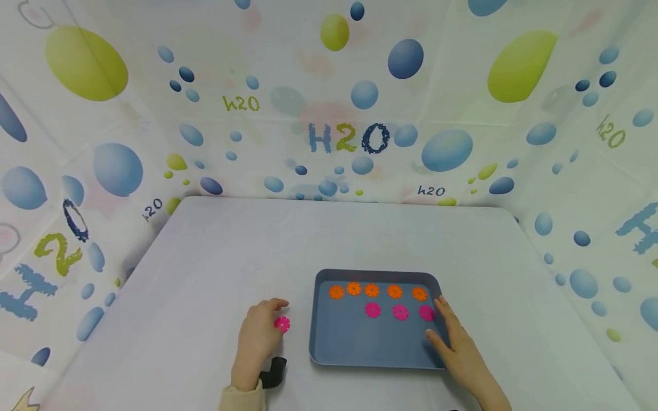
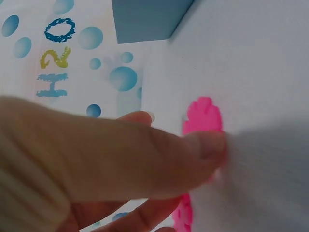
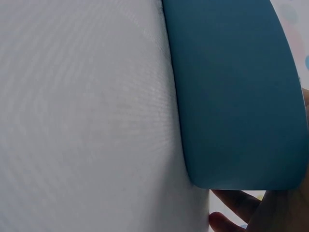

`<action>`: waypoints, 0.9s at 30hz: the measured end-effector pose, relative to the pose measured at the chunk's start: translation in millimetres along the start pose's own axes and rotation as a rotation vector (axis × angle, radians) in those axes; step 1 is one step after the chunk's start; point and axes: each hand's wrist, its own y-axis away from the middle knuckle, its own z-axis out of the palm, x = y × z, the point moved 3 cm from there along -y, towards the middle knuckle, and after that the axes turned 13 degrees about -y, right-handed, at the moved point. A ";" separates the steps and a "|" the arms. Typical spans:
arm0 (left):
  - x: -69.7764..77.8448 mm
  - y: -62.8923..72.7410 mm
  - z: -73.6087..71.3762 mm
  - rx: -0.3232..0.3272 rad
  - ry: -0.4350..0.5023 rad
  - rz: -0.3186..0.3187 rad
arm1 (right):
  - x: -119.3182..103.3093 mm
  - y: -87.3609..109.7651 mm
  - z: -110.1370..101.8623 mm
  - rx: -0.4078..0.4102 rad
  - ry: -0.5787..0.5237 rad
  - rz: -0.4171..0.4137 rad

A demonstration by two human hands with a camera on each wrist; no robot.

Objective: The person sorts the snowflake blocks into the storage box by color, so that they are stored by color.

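My left hand (image 1: 261,328) is low over the table left of the tray, index finger stretched out. Its thumb overlaps a pink flower-shaped piece (image 2: 205,115) in the left wrist view, the index fingertip standing apart from it. Part of a second pink flower piece (image 2: 182,217) shows below, beside the other fingers. My right hand (image 1: 460,345) rests at the right side of a blue-grey tray (image 1: 360,345), fingers extended along the rim and thumb reaching over the inside. Inside the tray lie a back row of several orange flower pieces (image 1: 372,290) and three pink flower pieces (image 1: 400,312) in front.
A white cloth covers the table (image 1: 247,245). Patterned curtains (image 1: 288,68) with bubbles and "H2O" lettering enclose it at the back and both sides. A black wrist mount (image 1: 273,373) sits by the left cuff. The tray's outer wall (image 3: 241,96) fills much of the right wrist view.
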 end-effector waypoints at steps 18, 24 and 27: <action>-3.7 0.9 8.5 0.000 0.088 -0.014 | -2.7 0.4 -0.8 0.005 -0.004 -0.009; -9.7 -1.5 18.1 0.016 0.195 0.009 | -2.7 0.4 -0.9 0.001 -0.011 -0.005; -12.4 -1.9 20.9 0.014 0.217 0.013 | -2.0 0.4 -0.5 0.003 -0.011 -0.005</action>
